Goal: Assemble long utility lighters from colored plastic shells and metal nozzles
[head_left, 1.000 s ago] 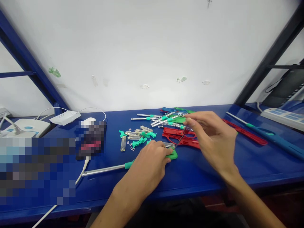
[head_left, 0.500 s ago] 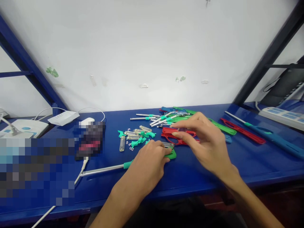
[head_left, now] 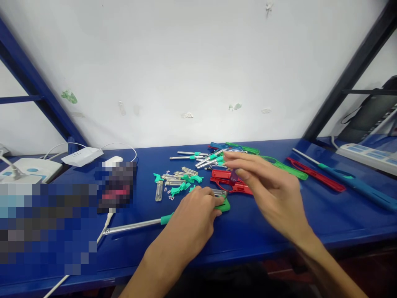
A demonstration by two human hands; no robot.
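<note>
My left hand (head_left: 194,219) presses down on a green plastic lighter body (head_left: 223,205) with a long metal tube (head_left: 133,226) sticking out to the left. Its fingers are curled over the part. My right hand (head_left: 266,192) hovers just right of it, above a red lighter shell (head_left: 226,181). Its thumb and forefinger pinch a small dark piece (head_left: 234,177) that I cannot name. A heap of metal tubes with teal collars (head_left: 204,159) lies behind the hands.
Small teal and clear parts (head_left: 176,182) lie left of the hands. Green (head_left: 283,166), red (head_left: 316,180) and blue (head_left: 350,182) long lighters lie to the right. A power strip (head_left: 367,154) sits far right. White chargers and cables (head_left: 82,155) sit at the left.
My right hand has lowered and shifted left toward the green body; the thin red rod it held a second ago is gone from it. My left hand has stayed put.
</note>
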